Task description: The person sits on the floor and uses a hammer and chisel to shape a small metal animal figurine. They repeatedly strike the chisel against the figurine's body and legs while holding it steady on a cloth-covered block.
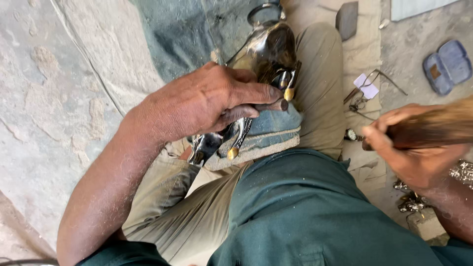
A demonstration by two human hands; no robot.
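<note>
The left hand (207,101) covers the middle of the dark shiny metal piece (268,49), whose top runs off the picture's edge, while the brown wooden tool (433,128) in the right hand (411,152) smears into blur and exits past that hand.

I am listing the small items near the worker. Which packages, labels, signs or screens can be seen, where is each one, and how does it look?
Paper tag: on the ground right of the knee, beyond the right hand; small, white, roughly square, beside thin wires.
Case: upper right on the ground; open, blue-grey, rounded, with a small brown patch inside one half.
No signs or screens show.
</note>
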